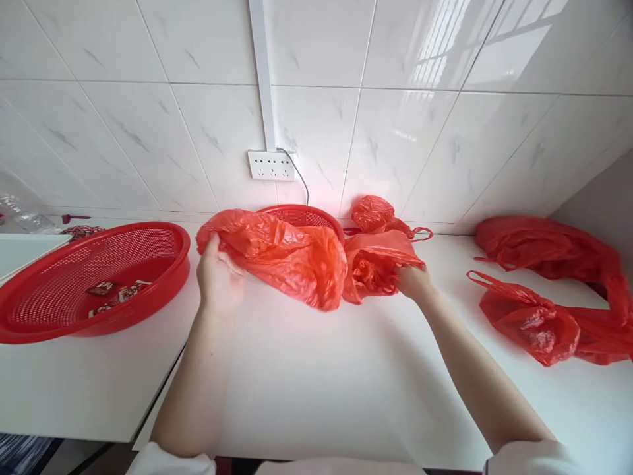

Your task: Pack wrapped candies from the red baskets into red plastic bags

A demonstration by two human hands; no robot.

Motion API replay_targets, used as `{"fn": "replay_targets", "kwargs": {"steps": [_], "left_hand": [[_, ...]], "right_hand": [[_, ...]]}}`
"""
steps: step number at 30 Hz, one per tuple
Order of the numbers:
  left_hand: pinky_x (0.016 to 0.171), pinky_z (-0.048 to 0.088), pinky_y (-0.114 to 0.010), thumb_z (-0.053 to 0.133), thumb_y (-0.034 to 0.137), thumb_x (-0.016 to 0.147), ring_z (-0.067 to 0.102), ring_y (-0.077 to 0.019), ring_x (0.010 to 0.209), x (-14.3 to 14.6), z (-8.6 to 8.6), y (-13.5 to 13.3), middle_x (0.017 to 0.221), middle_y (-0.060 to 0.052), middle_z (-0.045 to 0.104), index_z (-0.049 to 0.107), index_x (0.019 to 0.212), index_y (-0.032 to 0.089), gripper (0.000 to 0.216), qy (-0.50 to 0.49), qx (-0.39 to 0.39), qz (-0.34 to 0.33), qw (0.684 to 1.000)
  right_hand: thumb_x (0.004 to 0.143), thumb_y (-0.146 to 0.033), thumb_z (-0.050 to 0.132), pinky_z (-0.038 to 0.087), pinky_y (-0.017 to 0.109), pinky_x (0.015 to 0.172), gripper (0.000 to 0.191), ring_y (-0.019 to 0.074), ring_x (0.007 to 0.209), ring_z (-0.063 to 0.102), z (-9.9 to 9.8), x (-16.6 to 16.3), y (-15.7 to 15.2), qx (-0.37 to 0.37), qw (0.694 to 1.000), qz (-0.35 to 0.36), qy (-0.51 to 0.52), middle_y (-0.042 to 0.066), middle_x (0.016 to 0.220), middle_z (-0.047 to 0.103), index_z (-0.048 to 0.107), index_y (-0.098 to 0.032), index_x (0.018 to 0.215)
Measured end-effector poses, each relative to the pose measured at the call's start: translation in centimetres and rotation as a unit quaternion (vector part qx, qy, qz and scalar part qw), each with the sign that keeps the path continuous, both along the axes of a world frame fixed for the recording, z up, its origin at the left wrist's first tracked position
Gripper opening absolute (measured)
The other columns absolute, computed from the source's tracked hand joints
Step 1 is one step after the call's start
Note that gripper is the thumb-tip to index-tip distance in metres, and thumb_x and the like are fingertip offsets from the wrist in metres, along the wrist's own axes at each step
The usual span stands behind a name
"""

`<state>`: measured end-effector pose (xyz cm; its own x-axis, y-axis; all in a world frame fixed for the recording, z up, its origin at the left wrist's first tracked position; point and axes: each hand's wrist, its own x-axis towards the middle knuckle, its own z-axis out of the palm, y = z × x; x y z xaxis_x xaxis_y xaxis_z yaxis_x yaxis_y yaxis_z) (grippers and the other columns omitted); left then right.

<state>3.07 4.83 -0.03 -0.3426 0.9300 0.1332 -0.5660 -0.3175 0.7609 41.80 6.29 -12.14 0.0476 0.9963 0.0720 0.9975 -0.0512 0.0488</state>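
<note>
A crumpled red plastic bag [281, 260] is stretched between my hands above the white table. My left hand [217, 274] grips its left end, with the thumb in front and some fingers behind the film. At the bag's right end, my right hand [414, 280] holds the bunched film by the open mouth; its fingertips are hidden in the folds. Whether this right part belongs to the same bag, I cannot tell. Partly covered behind the bag is a red perforated basket [304, 214].
Left stands a large red colander [168, 241] holding several small wrapped packets [121, 297]. A knotted red bag [373, 214] lies by the wall. More red bags [531, 323] lie at the right. A white power strip [271, 165] is on the tiled wall. A gap splits the tabletops.
</note>
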Motion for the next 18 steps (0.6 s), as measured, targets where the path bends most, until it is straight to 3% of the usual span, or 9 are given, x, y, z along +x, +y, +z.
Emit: {"fn": "replay_targets", "kwargs": {"steps": [3, 6, 8, 10, 11, 13, 15, 17, 18], "left_hand": [[0.088, 0.054, -0.031, 0.058, 0.035, 0.087, 0.064, -0.0223, 0.109, -1.2, 0.4, -0.2, 0.11, -0.007, 0.071, 0.068, 0.097, 0.018, 0.022, 0.01, -0.017, 0.014, 1.0], [0.087, 0.055, -0.032, 0.06, 0.03, 0.085, 0.066, -0.0224, 0.104, -0.7, 0.5, -1.1, 0.111, -0.007, 0.071, 0.068, 0.102, 0.017, 0.024, 0.031, -0.025, -0.035, 0.999], [0.087, 0.055, -0.033, 0.058, 0.026, 0.083, 0.067, -0.0228, 0.103, 0.3, 0.4, -2.2, 0.109, -0.007, 0.071, 0.067, 0.105, 0.016, 0.026, 0.044, -0.044, -0.065, 0.996], [0.087, 0.055, -0.035, 0.055, 0.025, 0.083, 0.067, -0.0248, 0.103, 1.3, -0.2, -3.6, 0.106, -0.008, 0.072, 0.067, 0.106, 0.014, 0.028, 0.052, -0.08, -0.104, 0.99], [0.087, 0.055, -0.037, 0.054, 0.026, 0.083, 0.066, -0.0261, 0.103, 1.7, -0.7, -4.3, 0.106, -0.009, 0.072, 0.067, 0.107, 0.013, 0.031, 0.054, -0.097, -0.129, 0.985], [0.088, 0.054, -0.04, 0.053, 0.029, 0.082, 0.065, -0.0284, 0.106, 1.5, -2.1, -5.7, 0.109, -0.011, 0.071, 0.066, 0.11, 0.012, 0.035, 0.059, -0.119, -0.166, 0.977], [0.089, 0.054, -0.041, 0.054, 0.029, 0.08, 0.064, -0.029, 0.109, 0.3, -3.8, -6.9, 0.113, -0.011, 0.069, 0.064, 0.113, 0.014, 0.038, 0.064, -0.133, -0.138, 0.979], [0.091, 0.053, -0.04, 0.052, 0.026, 0.077, 0.062, -0.0274, 0.112, -1.9, -5.8, -7.8, 0.116, -0.009, 0.068, 0.063, 0.113, 0.017, 0.038, 0.057, -0.144, -0.026, 0.988], [0.091, 0.052, -0.038, 0.051, 0.024, 0.076, 0.061, -0.026, 0.114, -3.0, -6.7, -8.2, 0.117, -0.007, 0.067, 0.061, 0.112, 0.02, 0.038, 0.056, -0.13, 0.061, 0.988]], "right_hand": [[0.081, -0.012, 0.047, 0.04, 0.044, 0.089, 0.027, 0.0301, 0.098, 0.062, 2.4, -0.4, -0.9, 0.023, 0.999, -0.027, -0.005, 0.016, 0.098, 0.07, 0.07, -0.015, 0.094], [0.092, -0.015, 0.037, 0.044, 0.041, 0.086, 0.032, 0.0259, 0.093, 0.063, 6.4, -3.2, -4.2, 0.135, 0.987, 0.023, 0.089, 0.013, 0.104, 0.068, 0.065, -0.017, 0.107], [0.097, -0.023, 0.04, 0.047, 0.035, 0.084, 0.027, 0.0222, 0.1, 0.063, 9.1, -6.2, -6.9, 0.206, 0.926, 0.18, 0.261, 0.009, 0.11, 0.067, 0.06, -0.021, 0.115], [0.099, -0.026, 0.04, 0.049, 0.032, 0.087, 0.023, 0.0196, 0.104, 0.062, 10.7, -9.6, -9.2, 0.162, 0.84, 0.343, 0.388, 0.007, 0.111, 0.066, 0.06, -0.023, 0.11], [0.1, -0.028, 0.039, 0.05, 0.031, 0.087, 0.022, 0.0187, 0.104, 0.062, 10.8, -11.3, -10.0, 0.105, 0.803, 0.404, 0.425, 0.007, 0.113, 0.066, 0.059, -0.023, 0.108], [0.101, -0.032, 0.036, 0.05, 0.031, 0.087, 0.024, 0.0175, 0.1, 0.063, 9.5, -14.3, -10.5, -0.009, 0.783, 0.441, 0.438, 0.008, 0.113, 0.065, 0.055, -0.021, 0.112], [0.102, -0.035, 0.034, 0.049, 0.036, 0.089, 0.026, 0.0177, 0.088, 0.065, 6.8, -16.3, -10.1, -0.09, 0.82, 0.422, 0.377, 0.007, 0.099, 0.068, 0.053, -0.019, 0.109], [0.102, -0.033, 0.032, 0.04, 0.045, 0.1, 0.028, 0.018, 0.076, 0.065, 3.7, -17.4, -9.3, -0.131, 0.862, 0.415, 0.261, 0.003, 0.081, 0.067, 0.056, -0.018, 0.096], [0.101, -0.031, 0.032, 0.037, 0.047, 0.103, 0.03, 0.018, 0.074, 0.065, 2.4, -17.7, -9.0, -0.135, 0.875, 0.414, 0.211, 0.003, 0.077, 0.067, 0.057, -0.018, 0.09]]}}
